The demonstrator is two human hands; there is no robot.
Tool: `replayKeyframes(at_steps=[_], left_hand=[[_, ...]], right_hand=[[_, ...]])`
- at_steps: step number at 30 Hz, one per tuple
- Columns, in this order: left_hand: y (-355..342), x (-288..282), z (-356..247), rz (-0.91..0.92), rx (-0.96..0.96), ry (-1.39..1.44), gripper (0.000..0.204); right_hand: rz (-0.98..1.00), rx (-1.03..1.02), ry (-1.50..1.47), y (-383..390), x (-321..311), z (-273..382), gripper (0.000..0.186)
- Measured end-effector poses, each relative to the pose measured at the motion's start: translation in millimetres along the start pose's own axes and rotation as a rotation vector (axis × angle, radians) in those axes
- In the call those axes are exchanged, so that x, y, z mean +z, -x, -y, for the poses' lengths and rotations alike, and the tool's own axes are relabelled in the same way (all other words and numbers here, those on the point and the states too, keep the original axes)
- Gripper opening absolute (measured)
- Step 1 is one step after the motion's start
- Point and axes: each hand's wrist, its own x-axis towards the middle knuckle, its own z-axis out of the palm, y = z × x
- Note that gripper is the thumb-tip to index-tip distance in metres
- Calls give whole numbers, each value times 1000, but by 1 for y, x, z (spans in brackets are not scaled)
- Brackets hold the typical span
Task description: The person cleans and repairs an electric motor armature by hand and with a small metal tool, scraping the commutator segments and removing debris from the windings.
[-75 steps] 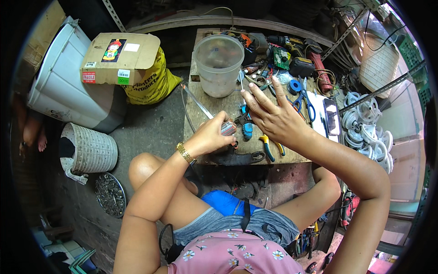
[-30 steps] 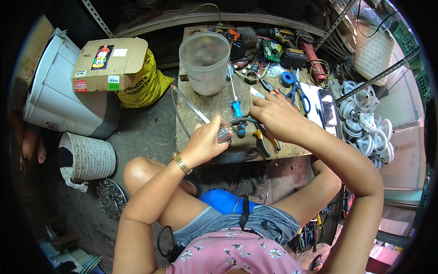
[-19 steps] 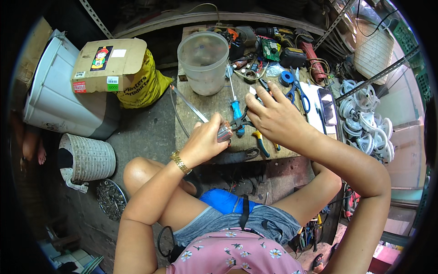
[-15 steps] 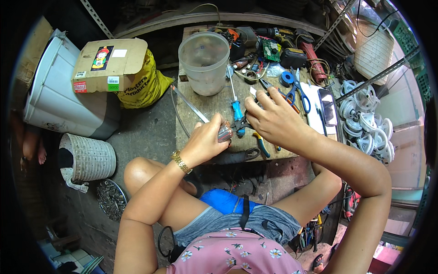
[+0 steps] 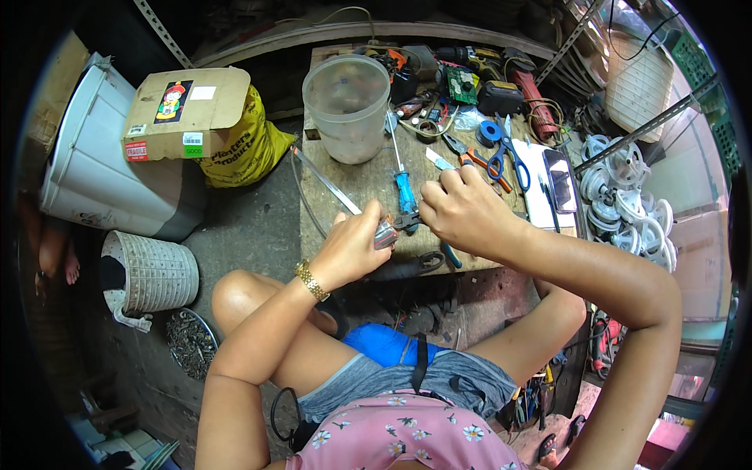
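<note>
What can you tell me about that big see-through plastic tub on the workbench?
The plastic tub is a large round container of cloudy, translucent plastic, standing upright and open-topped at the back left of the wooden bench. Its walls look scuffed and hazy, and no contents are clear. A thin metal strip lies just in front, a blue-handled screwdriver beside it. Neither hand touches it.

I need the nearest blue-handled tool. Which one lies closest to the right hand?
The blue-handled screwdriver, lying just left of the right hand; the blue-handled scissors sit farther back.
</note>
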Motion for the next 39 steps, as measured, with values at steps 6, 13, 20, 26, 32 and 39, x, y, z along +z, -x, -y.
replayKeyframes(at_steps=[6, 13, 20, 26, 32, 39], left_hand=[[-2, 0, -4, -93, 23, -71, 41], [-1, 2, 0, -230, 31, -294, 44], [-1, 2, -5, -115, -5, -260, 43], [4, 5, 7, 41, -105, 413, 40], [2, 1, 7, 83, -104, 514, 39], [2, -5, 3, 118, -122, 516, 39]], right_hand=[[-13, 185, -207, -1, 6, 0, 7], [70, 399, -480, -13, 11, 5, 8], [320, 481, -684, -9, 13, -3, 13], [94, 139, -184, 7, -17, -19, 20], [-11, -8, 18, 12, -26, -19, 34], [-74, -77, 94, 3, -17, -12, 40]])
